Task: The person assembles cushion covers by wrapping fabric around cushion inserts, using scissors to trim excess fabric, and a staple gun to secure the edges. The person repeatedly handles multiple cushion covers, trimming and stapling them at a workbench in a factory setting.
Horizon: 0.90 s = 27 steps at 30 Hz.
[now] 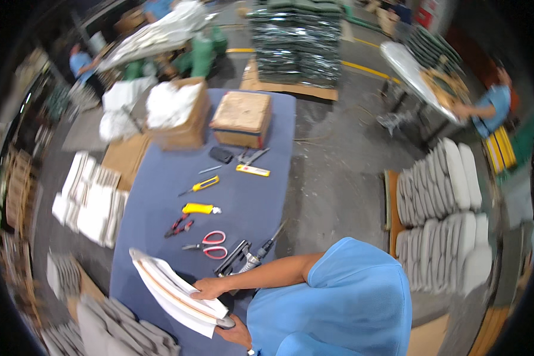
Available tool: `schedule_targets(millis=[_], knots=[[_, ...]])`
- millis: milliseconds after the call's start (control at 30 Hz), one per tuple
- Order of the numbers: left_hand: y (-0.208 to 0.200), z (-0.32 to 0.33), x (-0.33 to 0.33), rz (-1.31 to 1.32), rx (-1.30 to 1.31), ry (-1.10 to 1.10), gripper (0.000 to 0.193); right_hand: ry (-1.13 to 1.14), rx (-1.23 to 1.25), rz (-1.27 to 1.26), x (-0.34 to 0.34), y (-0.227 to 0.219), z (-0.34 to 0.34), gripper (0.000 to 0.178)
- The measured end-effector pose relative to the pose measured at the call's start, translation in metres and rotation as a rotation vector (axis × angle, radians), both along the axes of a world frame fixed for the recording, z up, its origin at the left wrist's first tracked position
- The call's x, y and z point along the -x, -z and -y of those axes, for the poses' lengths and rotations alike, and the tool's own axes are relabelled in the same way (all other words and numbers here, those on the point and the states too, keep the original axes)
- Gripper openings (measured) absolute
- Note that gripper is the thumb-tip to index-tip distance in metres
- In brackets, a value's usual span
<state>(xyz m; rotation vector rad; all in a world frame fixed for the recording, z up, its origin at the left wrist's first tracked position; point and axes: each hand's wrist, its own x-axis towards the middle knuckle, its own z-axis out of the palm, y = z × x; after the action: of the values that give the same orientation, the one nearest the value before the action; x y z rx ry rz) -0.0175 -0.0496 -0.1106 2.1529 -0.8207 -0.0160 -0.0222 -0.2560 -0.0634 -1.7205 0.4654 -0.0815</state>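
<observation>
A long, curved white piece (172, 291) with layered edges and an orange-brown stripe lies slanting over the near end of the blue-covered table (160, 196). My right hand (210, 289) is closed on its upper edge near the right end, forearm reaching across from the right. Below, my left hand (237, 333) grips the same end, by a dark grey part; some of its fingers are hidden beneath. Just beyond my right forearm lies a silver-and-black air tool (246, 259), partly covered by the arm. Red-handled scissors (210, 244) rest nearby.
Up the table lie red-and-black pliers (179, 226), a yellow utility knife (200, 209), a yellow screwdriver (200, 185) and a black pouch (221, 155). Two cardboard boxes (241, 115) stand at its far end. Grey cushions (436, 184) are stacked right. A co-worker (492, 110) stands farther off.
</observation>
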Motion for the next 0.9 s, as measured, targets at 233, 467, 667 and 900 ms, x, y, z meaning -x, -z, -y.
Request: schedule_targets(millis=[233, 467, 667, 900], knots=[[-0.002, -0.008, -0.051, 0.442, 0.121, 0.376, 0.088, 0.274, -0.082, -0.044, -0.008, 0.011, -0.004, 0.075], [-0.121, -0.055, -0.034, 0.132, -0.118, 0.297, 0.074, 0.352, -0.001, -0.016, -0.038, 0.0, -0.059, 0.06], [-0.018, -0.16, -0.128, -0.337, 0.098, 0.616, 0.092, 0.178, 0.069, -0.073, -0.033, -0.03, -0.114, 0.054], [-0.068, -0.137, -0.078, -0.438, 0.059, 0.564, 0.114, 0.468, -0.312, 0.062, -0.03, -0.005, -0.087, 0.066]])
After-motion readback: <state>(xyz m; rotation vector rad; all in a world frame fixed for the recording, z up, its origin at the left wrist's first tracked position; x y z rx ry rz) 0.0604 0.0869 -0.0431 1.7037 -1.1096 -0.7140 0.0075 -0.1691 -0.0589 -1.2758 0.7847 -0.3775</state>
